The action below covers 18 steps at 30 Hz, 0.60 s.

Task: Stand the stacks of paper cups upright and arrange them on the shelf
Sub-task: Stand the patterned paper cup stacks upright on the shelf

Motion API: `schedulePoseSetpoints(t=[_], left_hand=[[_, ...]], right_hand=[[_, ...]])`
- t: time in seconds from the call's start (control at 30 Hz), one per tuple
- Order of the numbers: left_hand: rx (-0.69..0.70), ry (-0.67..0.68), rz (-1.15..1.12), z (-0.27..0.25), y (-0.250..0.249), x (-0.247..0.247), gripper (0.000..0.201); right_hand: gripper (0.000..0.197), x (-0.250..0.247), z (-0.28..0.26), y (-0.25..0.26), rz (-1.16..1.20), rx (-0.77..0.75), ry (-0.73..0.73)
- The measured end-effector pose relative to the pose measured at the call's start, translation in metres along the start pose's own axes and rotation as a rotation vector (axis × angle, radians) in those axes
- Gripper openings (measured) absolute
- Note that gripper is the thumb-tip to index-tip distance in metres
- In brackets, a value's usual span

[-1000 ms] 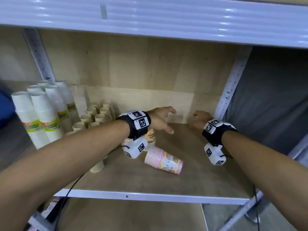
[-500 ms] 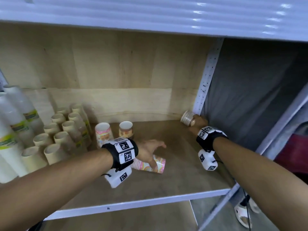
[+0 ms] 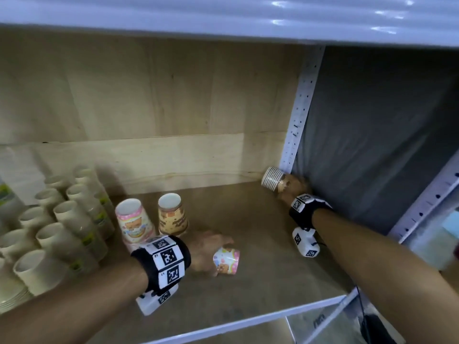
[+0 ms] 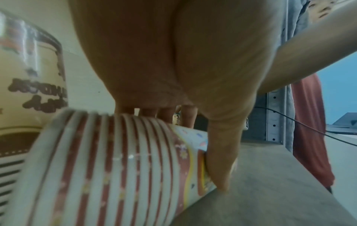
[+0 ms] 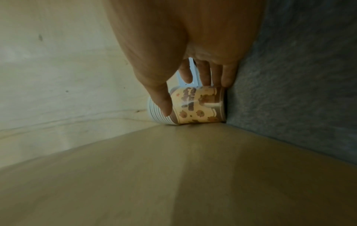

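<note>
A pink cartoon-print cup stack (image 3: 226, 260) (image 4: 115, 165) lies on its side mid-shelf. My left hand (image 3: 208, 252) (image 4: 193, 107) grips it, thumb on the near side and fingers over the far side. A brown bear-print cup stack (image 3: 272, 182) (image 5: 195, 106) lies on its side in the back right corner against the grey cloth. My right hand (image 3: 294, 186) (image 5: 193, 76) grips it, thumb on its stacked rims and fingers over the top. Two printed stacks stand upright to the left, one pink (image 3: 134, 220) and one brown (image 3: 172, 214).
Several upright beige cup stacks (image 3: 64, 219) fill the shelf's left side. The wooden shelf board (image 3: 260, 281) has a white front edge (image 3: 248, 321). A perforated white post (image 3: 298, 115) and grey cloth (image 3: 372, 145) bound the right. A white shelf (image 3: 223, 18) hangs overhead.
My left hand has come down and closed around the fallen pink stack. My right hand has reached into the back corner and taken hold of the brown stack. The view has shifted right.
</note>
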State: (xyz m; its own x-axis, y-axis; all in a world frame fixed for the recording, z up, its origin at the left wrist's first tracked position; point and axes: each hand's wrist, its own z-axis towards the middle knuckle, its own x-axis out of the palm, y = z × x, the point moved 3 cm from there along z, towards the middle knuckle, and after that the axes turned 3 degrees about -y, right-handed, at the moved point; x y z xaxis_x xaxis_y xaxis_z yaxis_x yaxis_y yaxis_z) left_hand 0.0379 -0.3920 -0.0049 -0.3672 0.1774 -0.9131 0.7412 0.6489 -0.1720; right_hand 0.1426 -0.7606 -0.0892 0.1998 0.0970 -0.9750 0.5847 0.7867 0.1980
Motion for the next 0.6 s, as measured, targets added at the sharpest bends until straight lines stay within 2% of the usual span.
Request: schedulePoseSetpoints(t=[0.17, 0.27, 0.4, 0.6], left_hand=[[0.022, 0.019, 0.039, 0.006, 0.0, -0.001, 0.078], [0.027, 0.048, 0.042, 0.008, 0.002, -0.003, 0.078], [0.054, 0.048, 0.075, 0.01, 0.0, -0.004, 0.075], [0.038, 0.06, 0.01, 0.009, 0.001, -0.003, 0.081]], right_hand=[[0.052, -0.054, -0.051, 0.017, -0.069, -0.018, -0.062], [0.052, -0.058, -0.062, 0.019, -0.099, -0.008, -0.098], [0.056, -0.056, -0.067, 0.024, -0.064, -0.015, -0.076], [0.064, -0.054, -0.081, 0.024, -0.192, -0.093, -0.079]])
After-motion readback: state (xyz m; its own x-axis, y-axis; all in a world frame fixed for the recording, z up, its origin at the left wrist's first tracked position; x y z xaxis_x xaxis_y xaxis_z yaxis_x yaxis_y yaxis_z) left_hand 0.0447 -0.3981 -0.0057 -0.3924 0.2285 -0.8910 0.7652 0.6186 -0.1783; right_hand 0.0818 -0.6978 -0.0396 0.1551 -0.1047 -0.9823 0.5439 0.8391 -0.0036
